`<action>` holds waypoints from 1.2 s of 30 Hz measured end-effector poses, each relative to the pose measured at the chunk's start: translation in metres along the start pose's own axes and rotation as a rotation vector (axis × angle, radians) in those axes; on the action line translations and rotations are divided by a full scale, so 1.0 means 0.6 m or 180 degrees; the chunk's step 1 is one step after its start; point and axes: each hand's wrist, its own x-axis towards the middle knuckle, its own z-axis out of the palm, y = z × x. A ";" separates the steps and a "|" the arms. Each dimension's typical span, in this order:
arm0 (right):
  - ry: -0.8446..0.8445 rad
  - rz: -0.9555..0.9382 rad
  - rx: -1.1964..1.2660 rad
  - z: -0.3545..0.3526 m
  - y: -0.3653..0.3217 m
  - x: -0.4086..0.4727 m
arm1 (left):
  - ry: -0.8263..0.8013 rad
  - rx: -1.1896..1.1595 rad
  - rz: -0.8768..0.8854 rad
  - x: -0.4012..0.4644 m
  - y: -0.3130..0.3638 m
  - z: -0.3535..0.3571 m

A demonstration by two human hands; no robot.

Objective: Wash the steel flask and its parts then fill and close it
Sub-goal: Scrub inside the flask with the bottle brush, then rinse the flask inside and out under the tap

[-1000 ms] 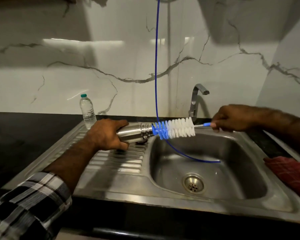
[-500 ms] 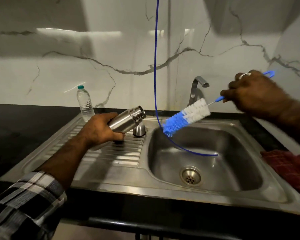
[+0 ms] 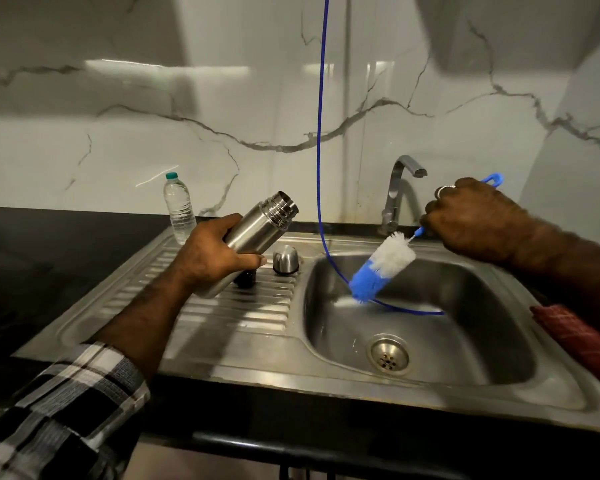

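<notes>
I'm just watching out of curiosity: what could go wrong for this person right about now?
The brush hangs beside the blue hose in the sink and could snag it. The open flask, tilted in the left hand, might slip. Its cap near the basin edge could get knocked in.

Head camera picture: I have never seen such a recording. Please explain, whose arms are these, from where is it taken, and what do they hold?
No machine here: a person wears one camera on the head, looking down at their own arms. The left hand grips an open steel flask, tilted above the ribbed draining board. The right hand holds a blue-and-white bottle brush over the steel sink basin. On the board stand a steel cap and a small black part. Behind are a clear plastic water bottle, a tap and a thin blue hose.
</notes>
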 end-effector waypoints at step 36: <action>-0.0269 0.1158 0.2163 0.030 -0.323 0.597 | 0.1223 -0.0609 -0.0687 0.091 -0.204 -0.053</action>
